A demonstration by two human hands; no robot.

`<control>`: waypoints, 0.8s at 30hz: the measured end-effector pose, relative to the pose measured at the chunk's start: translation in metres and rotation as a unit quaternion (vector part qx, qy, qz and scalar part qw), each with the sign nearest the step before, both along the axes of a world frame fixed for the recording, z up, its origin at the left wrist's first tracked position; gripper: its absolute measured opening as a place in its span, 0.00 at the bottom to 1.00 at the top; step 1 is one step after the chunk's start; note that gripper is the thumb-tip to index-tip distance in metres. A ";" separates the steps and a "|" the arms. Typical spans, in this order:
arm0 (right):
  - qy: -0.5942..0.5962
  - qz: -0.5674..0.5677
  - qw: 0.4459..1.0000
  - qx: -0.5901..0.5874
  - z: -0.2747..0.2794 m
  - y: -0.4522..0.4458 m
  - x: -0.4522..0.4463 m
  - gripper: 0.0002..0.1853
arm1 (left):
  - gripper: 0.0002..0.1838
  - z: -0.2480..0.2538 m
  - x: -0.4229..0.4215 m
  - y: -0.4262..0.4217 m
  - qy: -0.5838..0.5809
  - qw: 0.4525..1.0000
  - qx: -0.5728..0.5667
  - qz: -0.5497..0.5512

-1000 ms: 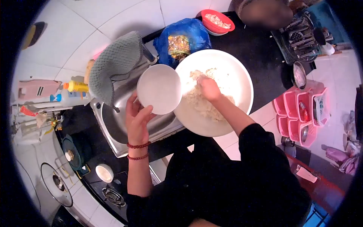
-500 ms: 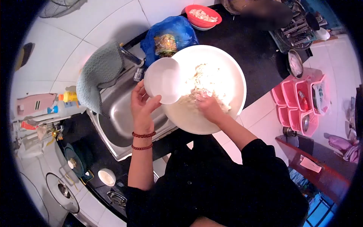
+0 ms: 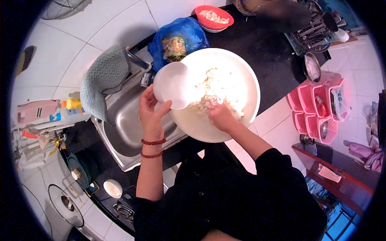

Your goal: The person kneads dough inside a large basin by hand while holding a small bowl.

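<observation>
My left hand [image 3: 152, 114] grips a small white bowl [image 3: 172, 86] by its rim, thumb on the near side and fingers behind. The bowl is tilted over the left edge of a large white basin [image 3: 252, 86]. Inside the basin lies a pale, crumbly floury dough [image 3: 215, 82], partly washed out by glare. My right hand [image 3: 221, 115] is down in this dough, its fingers curled into it and their tips hidden. Two red bead bracelets [image 3: 152, 148] circle my left wrist.
Left of the basin is a steel sink [image 3: 124, 120] with a grey-green cloth [image 3: 102, 78] draped by its tap. Behind stand a blue plastic bag [image 3: 197, 34] and a red bowl [image 3: 227, 20] of pale pieces. A white bowl [image 3: 113, 188] sits near the stove.
The view has shifted very slightly. Both hands keep nearly the same places, with the small bowl still held tilted and the right hand still in the dough.
</observation>
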State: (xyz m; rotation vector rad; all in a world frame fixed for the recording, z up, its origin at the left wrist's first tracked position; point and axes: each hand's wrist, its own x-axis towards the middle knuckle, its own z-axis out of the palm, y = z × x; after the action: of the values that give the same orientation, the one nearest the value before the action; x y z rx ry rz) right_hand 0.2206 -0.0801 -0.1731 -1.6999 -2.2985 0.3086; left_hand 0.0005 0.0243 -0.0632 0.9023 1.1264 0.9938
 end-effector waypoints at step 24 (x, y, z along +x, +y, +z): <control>-0.101 -0.090 0.969 -0.209 -0.012 0.127 -0.013 0.16 | 0.34 0.031 -0.059 -0.026 -0.075 0.990 -0.077 0.088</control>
State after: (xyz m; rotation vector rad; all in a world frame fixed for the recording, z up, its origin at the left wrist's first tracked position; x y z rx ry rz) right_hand 0.2074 0.0465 -0.1847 -2.2187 -2.3139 0.6480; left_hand -0.0584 -0.0015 -0.0318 0.6022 1.1507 1.0835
